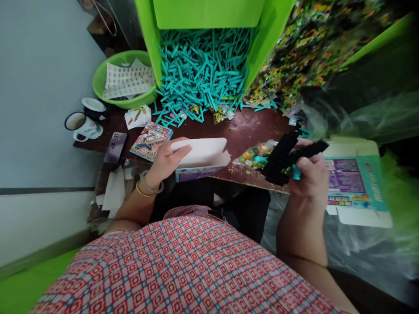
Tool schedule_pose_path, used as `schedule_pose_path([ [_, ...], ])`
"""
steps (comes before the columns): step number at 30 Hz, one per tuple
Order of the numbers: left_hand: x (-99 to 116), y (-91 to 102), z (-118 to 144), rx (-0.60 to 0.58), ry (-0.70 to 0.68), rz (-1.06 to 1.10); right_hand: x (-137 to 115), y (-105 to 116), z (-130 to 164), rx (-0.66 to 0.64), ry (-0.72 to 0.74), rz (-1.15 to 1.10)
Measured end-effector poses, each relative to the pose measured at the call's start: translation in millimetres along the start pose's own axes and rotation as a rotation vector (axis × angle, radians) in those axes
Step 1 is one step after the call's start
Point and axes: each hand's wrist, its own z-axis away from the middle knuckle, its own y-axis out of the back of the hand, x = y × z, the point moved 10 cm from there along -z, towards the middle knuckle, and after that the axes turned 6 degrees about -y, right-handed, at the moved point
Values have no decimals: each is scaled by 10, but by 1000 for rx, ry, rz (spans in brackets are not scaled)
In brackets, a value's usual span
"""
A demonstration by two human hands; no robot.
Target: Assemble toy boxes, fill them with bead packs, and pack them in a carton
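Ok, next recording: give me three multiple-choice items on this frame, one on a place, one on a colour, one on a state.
1. Where does the phone lie?
A. left of the open box
B. inside the green basin
C. on the flat carton at right

2. What colour are the sticks heaped in the green bin?
A. red
B. teal
C. white

3. How is the small box in the left hand?
A. sealed shut
B. crushed flat
C. lid flap open

Answers:
1 A, it lies on the table near the mug.
2 B, the heap is teal.
3 C, its white flap stands raised.
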Motion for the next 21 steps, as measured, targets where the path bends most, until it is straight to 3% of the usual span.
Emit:
schedule_pose_path([
  [2, -156, -181, 59, -188, 168, 53, -266, -523, -60, -260, 42, 170],
  [4, -415, -369, 125, -305, 331, 134, -241, -1066, -75, -537, 44, 397],
  [6, -673, -435, 124, -259, 421, 215, 5, -1491, -48, -756, 30, 617],
  [9, -970, -390, 61, -111, 436, 263, 489, -1899, 75, -991, 39, 903],
  [11, -1090, -289, 28, -24, 415, 251, 654, -2046, 145, -1021, 121, 1008],
  [15, -1163, -13, 74, 110, 383, 176, 604, -2107, 239, -842, 317, 1050],
  [19, -1089, 95, 255, 114, 377, 142, 834, -2037, 565, -1025, 205, 1149],
  [21, -1074, 120, 356, 118, 387, 176, 753, -1947, 587, -934, 215, 1030],
])
